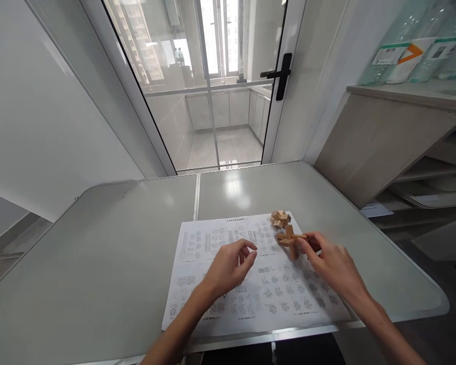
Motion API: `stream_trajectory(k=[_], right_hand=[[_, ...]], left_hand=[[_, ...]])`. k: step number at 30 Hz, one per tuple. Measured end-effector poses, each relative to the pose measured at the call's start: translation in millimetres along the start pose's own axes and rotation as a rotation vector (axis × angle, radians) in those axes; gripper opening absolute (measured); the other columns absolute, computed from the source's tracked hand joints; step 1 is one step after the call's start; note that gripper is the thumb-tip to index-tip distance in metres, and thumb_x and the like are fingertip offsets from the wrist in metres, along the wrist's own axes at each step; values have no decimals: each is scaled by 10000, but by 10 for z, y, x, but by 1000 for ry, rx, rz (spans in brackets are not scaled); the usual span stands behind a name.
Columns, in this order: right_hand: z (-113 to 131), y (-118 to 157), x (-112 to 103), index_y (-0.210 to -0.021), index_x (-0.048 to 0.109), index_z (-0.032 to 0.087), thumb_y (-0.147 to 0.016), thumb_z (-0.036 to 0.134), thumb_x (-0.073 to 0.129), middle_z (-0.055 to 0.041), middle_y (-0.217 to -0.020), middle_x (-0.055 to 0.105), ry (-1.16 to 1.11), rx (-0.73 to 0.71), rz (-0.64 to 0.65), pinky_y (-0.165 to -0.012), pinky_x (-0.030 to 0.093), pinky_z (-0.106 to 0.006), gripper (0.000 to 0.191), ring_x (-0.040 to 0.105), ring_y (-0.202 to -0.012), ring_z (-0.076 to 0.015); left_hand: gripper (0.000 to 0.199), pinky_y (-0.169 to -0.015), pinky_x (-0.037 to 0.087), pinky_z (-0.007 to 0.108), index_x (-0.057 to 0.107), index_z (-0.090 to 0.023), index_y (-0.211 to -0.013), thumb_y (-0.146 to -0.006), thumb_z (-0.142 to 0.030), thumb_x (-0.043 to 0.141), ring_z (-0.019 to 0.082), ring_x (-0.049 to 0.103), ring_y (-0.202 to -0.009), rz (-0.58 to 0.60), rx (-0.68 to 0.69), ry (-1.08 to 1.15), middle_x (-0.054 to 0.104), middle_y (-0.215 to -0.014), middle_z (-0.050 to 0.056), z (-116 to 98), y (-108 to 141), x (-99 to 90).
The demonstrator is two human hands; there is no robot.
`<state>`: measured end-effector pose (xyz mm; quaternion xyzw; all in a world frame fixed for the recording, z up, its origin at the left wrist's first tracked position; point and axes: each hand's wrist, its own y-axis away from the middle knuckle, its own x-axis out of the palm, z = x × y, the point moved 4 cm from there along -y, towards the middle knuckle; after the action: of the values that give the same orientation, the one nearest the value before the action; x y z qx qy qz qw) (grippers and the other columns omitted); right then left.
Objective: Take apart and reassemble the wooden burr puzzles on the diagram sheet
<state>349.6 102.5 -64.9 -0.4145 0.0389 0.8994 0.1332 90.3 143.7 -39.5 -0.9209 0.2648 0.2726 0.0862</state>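
Our right hand point(323, 253) pinches a stick of the wooden cross point(290, 243) over the printed sheet's point(188, 253) far right part; we cannot tell whether the cross rests on the paper. Our left hand point(231, 263), loosely curled, holds nothing. We would do well to keep the pinch light and steady the other pieces with our free fingers, lest they slip apart. A wooden star point(280, 219) sits just beyond, easily knocked, and the sheet could slide on the desk point(99, 253).

The left hand point(231, 264) curls loosely, angled inward, while the right hand point(330, 257) holds a pinch.
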Motion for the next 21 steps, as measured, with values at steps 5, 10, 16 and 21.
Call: stream_trajectory(k=[5, 10, 16, 21], right_hand=[[361, 26, 89, -980, 673, 211, -972, 655, 538, -36, -755, 727, -395, -1, 128, -603, 464, -280, 464, 660, -670, -194], [800, 11, 370, -920, 624, 201, -940, 664, 623, -3, -712, 662, -765, -57, 379, -569, 442, -256, 463, 587, -620, -150], [949, -122, 813, -893, 590, 198, -945, 632, 661, 29, -636, 615, -960, -73, 581, -516, 386, -236, 442, 510, -535, -109], [892, -207, 1056, -908, 588, 193, -953, 588, 683, 40, -617, 613, -1041, -100, 600, -529, 384, -230, 408, 512, -527, -101]], left_hand=[[469, -923, 545, 387, 533, -248, -1374, -946, -332, 708, 226, 628, -1063, -106, 116, 18, 637, -1237, 94, 95, 35, -27], [1168, -1126, 464, 539, 225, -340, -1597, -691, -382, 962, 351, 479, -1387, -85, 212, 84, 352, -1602, 148, 231, 54, -110], [1138, -1119, 478, 524, 323, -384, -1559, -640, -371, 994, 325, 573, -1285, -53, 201, 180, 458, -1580, 107, 481, 55, -242], [1047, -1065, 515, 477, 432, -361, -1494, -615, -375, 999, 294, 637, -1168, -98, 174, 164, 543, -1513, 97, 590, 54, -282]])
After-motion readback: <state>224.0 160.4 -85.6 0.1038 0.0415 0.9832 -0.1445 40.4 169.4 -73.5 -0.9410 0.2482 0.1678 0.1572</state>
